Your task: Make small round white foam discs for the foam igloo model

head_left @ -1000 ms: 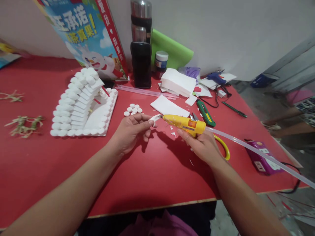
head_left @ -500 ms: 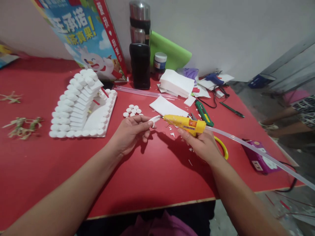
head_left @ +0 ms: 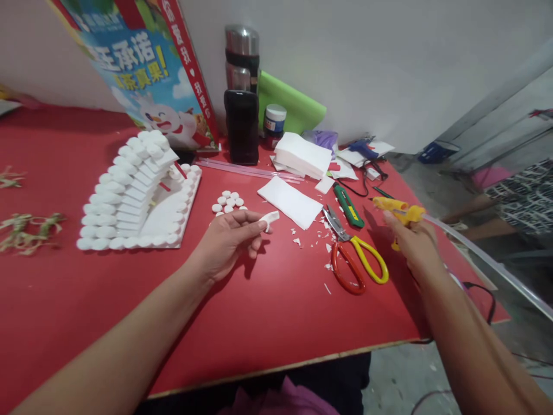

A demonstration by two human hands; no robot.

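Between the thumb and fingers of my left hand (head_left: 233, 236) is a small curved white piece (head_left: 270, 218), held over the middle of the table. My right hand (head_left: 412, 242) grips a yellow hot glue gun (head_left: 397, 212) near the table's right side, and a long clear glue stick (head_left: 484, 253) trails from its back end. Scissors (head_left: 348, 248) with one red and one yellow handle lie between my hands. Left of my left hand stands a white stepped model (head_left: 133, 196) edged with rounded white pieces. Several loose white discs (head_left: 227, 200) lie just behind that hand, which covers part of them.
A white sheet (head_left: 290, 202), a stack of white pieces (head_left: 302, 153) and a green utility knife (head_left: 349, 206) lie farther back. A black phone (head_left: 242, 127) stands before a steel flask (head_left: 242, 43). Dried-grass pieces (head_left: 30, 230) lie left. Another person's leg (head_left: 496, 216) shows at right.
My right hand has carried the glue gun away from the white piece to the right, uncovering the scissors. My left hand still holds the piece. The view has shifted slightly.
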